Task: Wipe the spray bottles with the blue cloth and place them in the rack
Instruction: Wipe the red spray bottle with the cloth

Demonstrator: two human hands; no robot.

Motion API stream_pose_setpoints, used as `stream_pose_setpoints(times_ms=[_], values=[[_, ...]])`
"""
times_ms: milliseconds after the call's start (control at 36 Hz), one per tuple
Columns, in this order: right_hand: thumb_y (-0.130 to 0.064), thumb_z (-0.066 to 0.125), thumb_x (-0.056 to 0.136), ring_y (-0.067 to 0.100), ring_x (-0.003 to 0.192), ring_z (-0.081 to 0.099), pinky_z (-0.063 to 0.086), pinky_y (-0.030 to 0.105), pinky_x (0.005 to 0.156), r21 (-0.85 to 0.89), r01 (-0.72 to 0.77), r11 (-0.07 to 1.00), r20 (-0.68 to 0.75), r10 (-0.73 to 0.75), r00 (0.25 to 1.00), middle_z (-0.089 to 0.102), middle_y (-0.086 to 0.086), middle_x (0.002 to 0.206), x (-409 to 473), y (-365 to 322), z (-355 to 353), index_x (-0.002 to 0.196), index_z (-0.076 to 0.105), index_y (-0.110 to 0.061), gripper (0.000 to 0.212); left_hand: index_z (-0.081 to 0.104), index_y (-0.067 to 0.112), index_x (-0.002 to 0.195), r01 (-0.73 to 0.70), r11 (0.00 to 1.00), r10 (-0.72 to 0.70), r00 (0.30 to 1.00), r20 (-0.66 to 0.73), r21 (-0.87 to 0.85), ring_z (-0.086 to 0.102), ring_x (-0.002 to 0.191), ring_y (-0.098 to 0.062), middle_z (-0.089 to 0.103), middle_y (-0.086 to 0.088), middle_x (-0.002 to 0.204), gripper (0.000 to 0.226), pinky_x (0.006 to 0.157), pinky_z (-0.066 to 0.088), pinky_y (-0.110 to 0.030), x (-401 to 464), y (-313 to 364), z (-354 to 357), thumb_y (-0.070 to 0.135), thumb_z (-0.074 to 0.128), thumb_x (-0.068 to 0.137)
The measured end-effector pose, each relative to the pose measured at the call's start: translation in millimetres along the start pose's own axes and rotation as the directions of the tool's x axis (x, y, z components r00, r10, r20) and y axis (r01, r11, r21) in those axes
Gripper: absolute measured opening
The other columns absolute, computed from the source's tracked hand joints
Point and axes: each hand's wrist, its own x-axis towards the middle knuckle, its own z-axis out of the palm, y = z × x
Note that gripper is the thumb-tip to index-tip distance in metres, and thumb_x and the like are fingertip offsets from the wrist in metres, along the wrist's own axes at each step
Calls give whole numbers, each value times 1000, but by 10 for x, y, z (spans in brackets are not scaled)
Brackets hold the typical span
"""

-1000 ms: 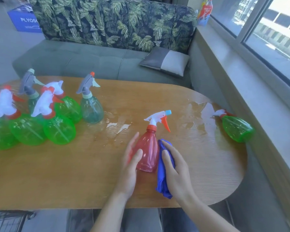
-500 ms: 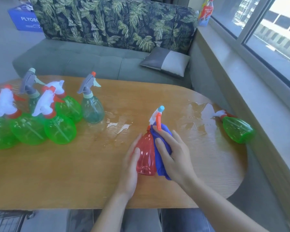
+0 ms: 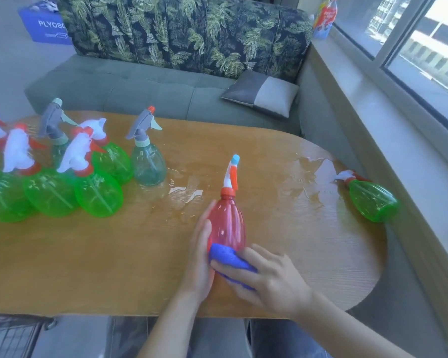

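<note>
On a wet wooden desk [image 3: 114, 267], a person's left hand [image 3: 199, 262] steadies an upright red spray bottle [image 3: 226, 223] near the front edge, its grip curled round the side, while the right hand [image 3: 272, 277] grips a blue cloth [image 3: 228, 257] against the bottle's base.

A wooden table [image 3: 62, 267] fills the middle of the frame, with water puddles [image 3: 185, 193] (glinting) near its centre. Behind it, a leaf-print sofa [image 3: 179, 34] holds a grey cushion [image 3: 263, 93]; a window [image 3: 424, 42] is at upper right.
</note>
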Motion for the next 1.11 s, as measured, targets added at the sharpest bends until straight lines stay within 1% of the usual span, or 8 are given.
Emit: stream_pose_setpoints(times_ms=[83, 278, 500, 611, 667, 806, 944, 1111], values=[[-40, 54, 107, 11, 75, 45, 42, 23, 56, 106, -174, 979, -60, 181, 982, 41, -5, 93, 52, 70, -63, 142, 60, -37, 35, 54, 30, 156, 4, 1000, -4, 1000, -25, 3, 55, 147, -21, 60, 3, 157, 49, 122, 41, -52, -13, -5, 2, 39, 43, 109], [-47, 45, 108, 10, 84, 59, 54, 33, 73, 376, -616, 692, 6, 663, 748, 50, -15, 97, 420, 227, 3, 148, 52, -48, 41, 54, 32, 155, 23, 999, -24, 999, 32, 40, 54, 148, -17, 60, 8, 156, 48, 124, 40, -54, -17, -65, 12, 41, 44, 109], [-46, 42, 111, 7, 72, 36, 44, 24, 51, 126, -469, 874, -84, 481, 873, 39, -7, 96, 233, -116, 167, 147, 57, -33, 41, 57, 32, 154, 8, 999, -8, 1000, 3, 45, 53, 148, -16, 61, 9, 155, 42, 125, 38, -52, 29, -52, 3, 40, 44, 115], [-42, 46, 110, 11, 79, 43, 22, 16, 63, 10, -258, 966, -33, 258, 965, 37, -6, 97, 55, -216, 142, 145, 56, -34, 38, 56, 30, 154, -23, 998, 25, 1000, -18, 64, 60, 140, -15, 64, 12, 151, 48, 111, 52, -34, 28, -55, -14, 40, 45, 108], [-40, 50, 109, 11, 80, 46, 26, 16, 62, 73, -212, 975, 0, 213, 977, 41, -6, 98, -31, -216, 109, 145, 60, -33, 38, 54, 29, 155, -34, 997, 33, 999, 13, 70, 63, 136, -11, 65, 15, 149, 50, 104, 55, -27, 18, -49, -7, 39, 43, 107], [-44, 47, 109, 8, 78, 50, 50, 25, 70, 376, -444, 813, -45, 495, 868, 48, -7, 100, 69, -70, 9, 148, 56, -38, 40, 54, 29, 156, -11, 997, 9, 1000, 28, 71, 56, 145, -15, 62, 8, 154, 47, 117, 46, -40, -6, -37, 12, 39, 42, 111], [-50, 45, 106, 12, 96, 65, 57, 40, 82, 468, -631, 619, 46, 696, 717, 59, -10, 112, 373, 160, 61, 143, 58, -47, 40, 54, 31, 154, 17, 998, -19, 999, 36, 52, 57, 144, -15, 63, 11, 152, 42, 112, 52, -35, -8, -33, 22, 36, 40, 115], [-44, 47, 108, 7, 72, 53, 51, 24, 63, 349, -509, 787, -35, 554, 832, 46, -13, 95, 337, 13, 96, 142, 63, -35, 38, 57, 35, 153, 23, 997, -25, 999, 21, 69, 54, 148, -18, 61, 7, 156, 45, 120, 41, -48, -5, -26, 11, 41, 41, 111]])
